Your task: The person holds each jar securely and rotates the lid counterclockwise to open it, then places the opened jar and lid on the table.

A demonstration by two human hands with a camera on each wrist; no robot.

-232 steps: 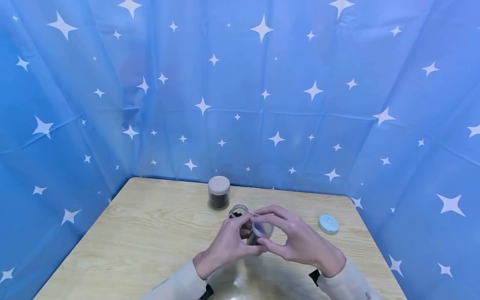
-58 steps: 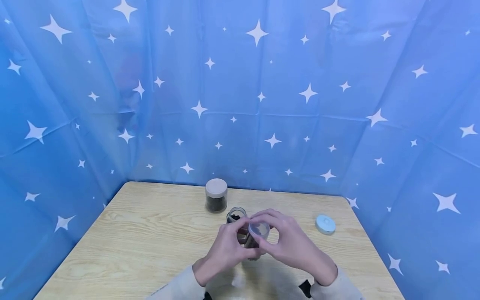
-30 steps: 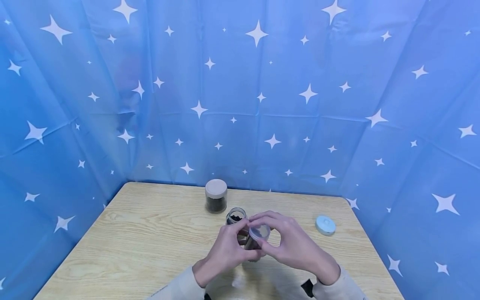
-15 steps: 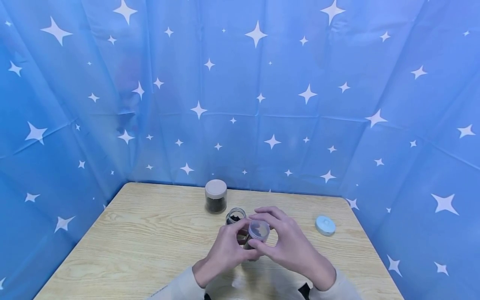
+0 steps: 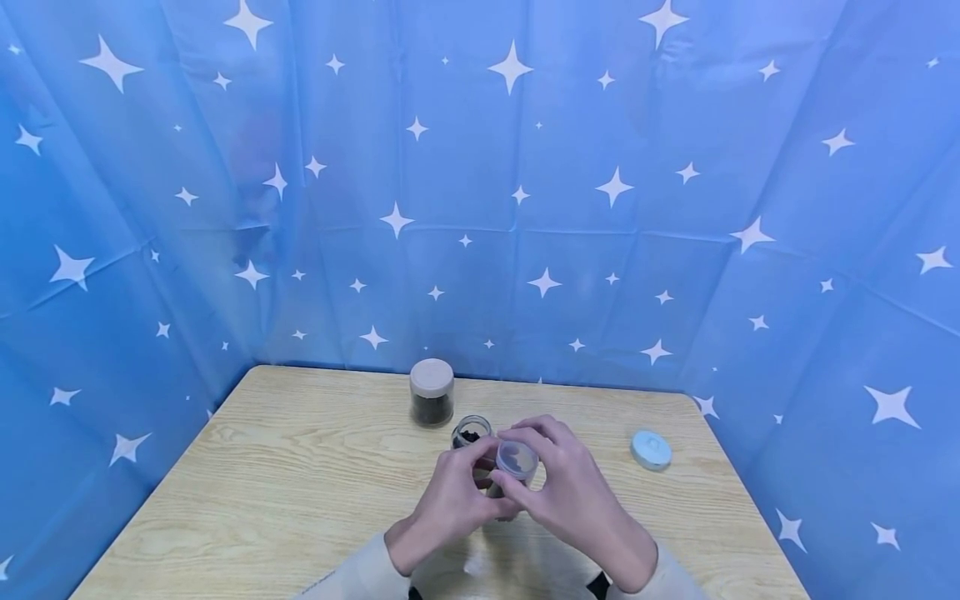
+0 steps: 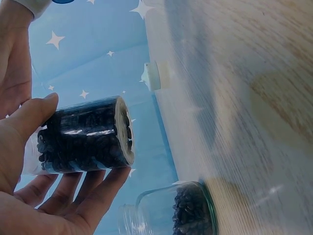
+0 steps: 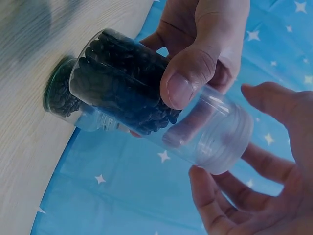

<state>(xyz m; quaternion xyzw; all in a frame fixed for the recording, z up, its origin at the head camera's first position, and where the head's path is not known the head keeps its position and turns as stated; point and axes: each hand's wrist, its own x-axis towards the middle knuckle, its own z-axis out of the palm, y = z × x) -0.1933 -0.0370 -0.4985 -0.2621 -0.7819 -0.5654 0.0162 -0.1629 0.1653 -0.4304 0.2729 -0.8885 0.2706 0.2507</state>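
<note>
Right hand (image 5: pixel 566 493), slightly shifted, curled around translucent lid (image 5: pixel 517 460), left hand (image 5: pixel 450 496) clamped around jar (image 7: pixel 194 147) of dark beans (image 7: pixel 120 81)

Table (image 5: pixel 300 467): wood-grain
Curtain (image 5: pixel 465 175): blue, white stars
Lidded jar (image 5: pixel 432 394): upright near back edge, dark fill, possibly beans
Blue lid (image 5: pixel 651 450): on table, right side

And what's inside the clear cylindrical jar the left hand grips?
Small black bean-like pieces fill the base end of the jar; higher up looks bare. The left hand covers part, hiding whatever lies behind.
</note>
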